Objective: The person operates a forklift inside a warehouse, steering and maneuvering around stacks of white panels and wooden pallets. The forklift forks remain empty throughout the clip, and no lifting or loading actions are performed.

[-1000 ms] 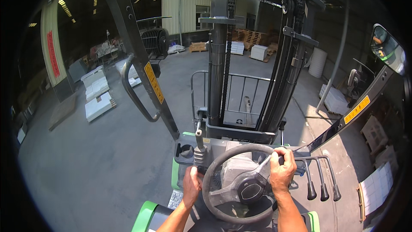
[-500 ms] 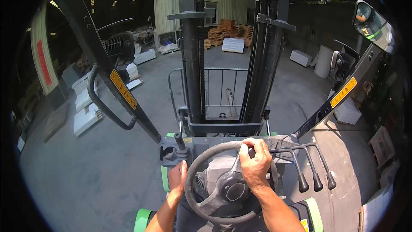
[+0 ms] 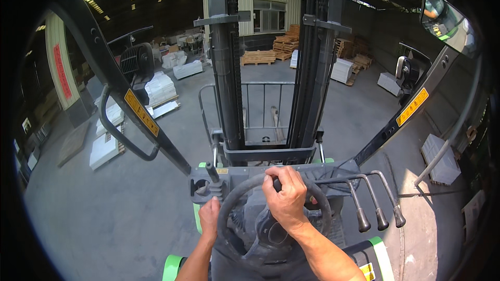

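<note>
I am seated at a forklift with a dark steering wheel (image 3: 225,213) in front of me. My right hand (image 3: 286,195) is closed over the top of the wheel, with its thumb to the left of the curled fingers. At the wheel's left rim sits my left hand (image 3: 210,217), also closed, its fingers mostly hidden at the rim. Just above it rises a black lever (image 3: 212,173) with a ribbed boot. Three bent control levers (image 3: 382,219) with black knobs stand right of the wheel, untouched.
Ahead, the black mast (image 3: 227,73) and a load guard (image 3: 265,84) partly block the view. White stacks (image 3: 104,148) lie on the floor at left, another white stack (image 3: 440,158) at right. Wooden pallets (image 3: 258,57) stand by the far wall. A mirror (image 3: 447,23) hangs upper right.
My right hand has moved left with the turning wheel, while my left hand keeps its place beside the lever. Beyond the mast, the far window and stacks have shifted right.
</note>
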`<state>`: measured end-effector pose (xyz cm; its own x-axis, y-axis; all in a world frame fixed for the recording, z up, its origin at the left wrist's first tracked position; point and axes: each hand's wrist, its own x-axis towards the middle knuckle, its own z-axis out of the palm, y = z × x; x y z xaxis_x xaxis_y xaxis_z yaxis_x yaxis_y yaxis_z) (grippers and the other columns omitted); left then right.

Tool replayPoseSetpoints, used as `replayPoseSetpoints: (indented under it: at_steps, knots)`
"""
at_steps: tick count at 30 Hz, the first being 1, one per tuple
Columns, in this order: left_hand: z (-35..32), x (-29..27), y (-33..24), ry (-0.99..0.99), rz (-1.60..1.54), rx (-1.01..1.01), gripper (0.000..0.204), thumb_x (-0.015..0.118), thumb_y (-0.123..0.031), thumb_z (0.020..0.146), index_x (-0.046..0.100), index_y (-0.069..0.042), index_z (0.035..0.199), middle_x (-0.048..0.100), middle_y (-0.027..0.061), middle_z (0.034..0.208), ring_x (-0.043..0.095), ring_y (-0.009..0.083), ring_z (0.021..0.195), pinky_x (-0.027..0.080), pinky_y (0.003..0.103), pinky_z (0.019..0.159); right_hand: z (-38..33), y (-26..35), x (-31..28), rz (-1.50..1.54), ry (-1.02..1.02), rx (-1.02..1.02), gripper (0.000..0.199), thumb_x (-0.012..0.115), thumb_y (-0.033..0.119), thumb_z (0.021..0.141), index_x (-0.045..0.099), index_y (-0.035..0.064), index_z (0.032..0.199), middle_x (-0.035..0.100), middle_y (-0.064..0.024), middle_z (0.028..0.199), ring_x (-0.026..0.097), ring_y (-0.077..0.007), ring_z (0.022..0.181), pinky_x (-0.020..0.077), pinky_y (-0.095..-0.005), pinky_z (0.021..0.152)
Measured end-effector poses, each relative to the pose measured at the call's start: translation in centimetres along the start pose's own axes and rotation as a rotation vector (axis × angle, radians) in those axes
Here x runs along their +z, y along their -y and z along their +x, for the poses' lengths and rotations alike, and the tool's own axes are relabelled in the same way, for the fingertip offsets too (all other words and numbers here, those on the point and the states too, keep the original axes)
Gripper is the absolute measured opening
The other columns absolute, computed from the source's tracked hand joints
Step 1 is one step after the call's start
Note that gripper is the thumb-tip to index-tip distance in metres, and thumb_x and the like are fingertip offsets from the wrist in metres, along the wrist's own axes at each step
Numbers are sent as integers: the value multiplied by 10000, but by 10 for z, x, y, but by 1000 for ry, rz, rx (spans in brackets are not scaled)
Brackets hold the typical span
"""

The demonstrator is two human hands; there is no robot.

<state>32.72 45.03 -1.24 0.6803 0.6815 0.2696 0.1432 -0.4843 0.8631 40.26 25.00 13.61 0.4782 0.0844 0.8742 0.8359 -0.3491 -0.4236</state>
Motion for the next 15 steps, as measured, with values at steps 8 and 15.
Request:
replayPoseSetpoints:
  at_steps: [8,15]
  knots:
    - [-7,-5,-9,3,1,-11,425,498,-291,992,614,39,750,552,160,601,511,234,543,429,401,578,0,3,-14,17,10,18,129,672,-5,759,635,48,870,631,-90,790,608,-294,735,479,-383,684]
    - [-12,-11,-10,-17,-25,6,433,496,-298,993,611,40,749,551,164,599,509,245,535,424,414,577,-6,-1,-30,-47,-15,47,134,687,11,757,628,50,871,628,-80,796,606,-283,727,474,-387,683]
